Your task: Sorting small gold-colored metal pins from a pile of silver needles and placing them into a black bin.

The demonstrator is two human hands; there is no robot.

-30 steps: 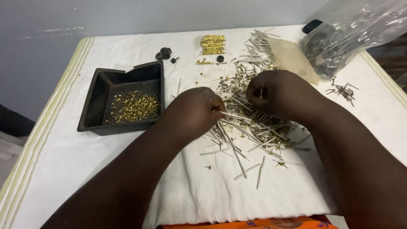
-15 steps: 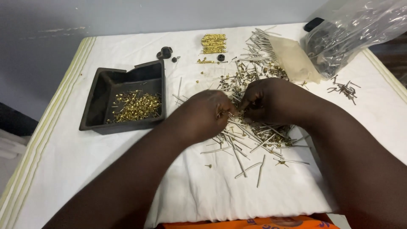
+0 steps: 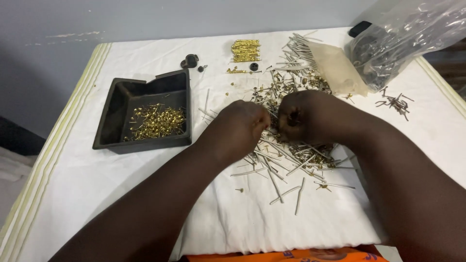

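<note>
My left hand (image 3: 240,125) and my right hand (image 3: 307,116) hover knuckle to knuckle over a loose pile of silver nails (image 3: 291,160) mixed with small gold tacks on a white cloth (image 3: 145,194). Both hands have their fingers curled in and pinched, the fingertips almost touching each other at the pile's middle. Whatever they pinch is hidden by the fingers. A black plastic tray (image 3: 116,109) to the left of my left hand holds a heap of gold tacks (image 3: 158,122).
A crumpled clear plastic bag (image 3: 412,39) with dark hardware lies at the back right, a tan paper bag (image 3: 337,70) beside it. Neat gold pins (image 3: 245,50), small black parts (image 3: 190,61) and a few dark nails (image 3: 395,103) lie around. The cloth's striped edge runs along the left.
My hands have drawn closer together over the pile; the left moved right and slightly up to meet the right, whose fingers turned in toward it.
</note>
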